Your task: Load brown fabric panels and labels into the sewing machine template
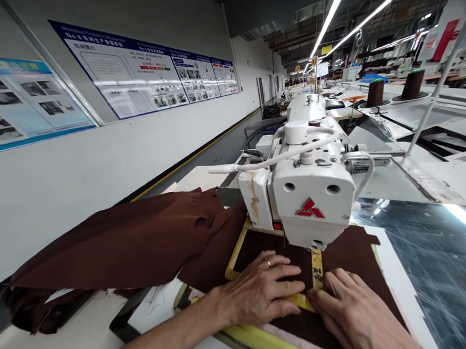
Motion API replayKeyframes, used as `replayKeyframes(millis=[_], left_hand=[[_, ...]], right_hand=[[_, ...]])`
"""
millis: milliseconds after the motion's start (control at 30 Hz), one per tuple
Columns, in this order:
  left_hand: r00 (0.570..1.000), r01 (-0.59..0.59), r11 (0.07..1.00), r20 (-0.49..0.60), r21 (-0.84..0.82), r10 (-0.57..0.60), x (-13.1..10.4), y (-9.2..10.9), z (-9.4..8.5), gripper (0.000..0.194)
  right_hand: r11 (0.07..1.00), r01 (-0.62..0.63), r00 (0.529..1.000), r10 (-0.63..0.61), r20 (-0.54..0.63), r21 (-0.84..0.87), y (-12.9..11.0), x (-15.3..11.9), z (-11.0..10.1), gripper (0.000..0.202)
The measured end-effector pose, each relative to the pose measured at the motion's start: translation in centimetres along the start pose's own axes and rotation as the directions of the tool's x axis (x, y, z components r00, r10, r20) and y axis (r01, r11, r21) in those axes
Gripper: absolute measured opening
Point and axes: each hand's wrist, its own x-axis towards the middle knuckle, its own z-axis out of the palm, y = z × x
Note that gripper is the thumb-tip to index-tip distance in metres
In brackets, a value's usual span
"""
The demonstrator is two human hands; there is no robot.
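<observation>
My left hand (263, 288) lies flat with fingers spread on dark brown fabric (352, 251) and on a yellow-edged template (235, 256), just in front of the white sewing machine head (315, 201). A ring shows on one finger. To its right, my right hand (353, 304) has its fingers bent, with thumb and index finger pressed together at the corner of a yellow strip (316, 267) with black writing. The strip runs from under the machine head towards that hand. Below my left hand, a wider yellow-green strip (262, 341) crosses the work.
A large heap of brown fabric (114, 245) lies left of the machine. Shiny metal tabletop (430, 241) extends on the right. Two brown thread cones (413, 84) and a slanted metal pole (436, 88) stand behind it. More machines line up farther back beside the wall.
</observation>
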Motion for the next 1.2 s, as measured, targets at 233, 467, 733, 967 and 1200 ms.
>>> replayKeyframes(millis=[233, 467, 733, 967, 1200], left_hand=[[1.0, -0.013, 1.0, -0.02, -0.012, 0.012, 1.1, -1.3, 0.3, 0.04], [1.0, 0.008, 0.999, 0.018, -0.053, -0.007, 2.1, -2.5, 0.5, 0.036], [0.999, 0.045, 0.991, 0.022, -0.124, -0.043, 3.7, -2.9, -0.1, 0.034], [0.998, 0.053, 0.991, -0.016, -0.127, -0.055, 4.5, -3.3, 0.1, 0.035], [0.992, 0.12, 0.985, -0.026, -0.123, -0.124, 3.9, -2.1, 0.2, 0.043]], right_hand=[[0.999, -0.044, 0.997, 0.045, 0.069, -0.02, 1.0, 0.5, 0.0, 0.011], [0.998, -0.06, 0.991, 0.061, 0.119, -0.013, 2.0, 1.2, -0.3, 0.013], [0.994, -0.102, 0.989, 0.096, 0.113, 0.046, 3.6, 0.4, -0.8, 0.02], [0.985, -0.165, 0.981, 0.157, 0.114, 0.057, 4.7, 0.1, -0.8, 0.018], [0.989, -0.139, 0.988, 0.135, 0.069, 0.054, 5.1, 0.2, -0.8, 0.02]])
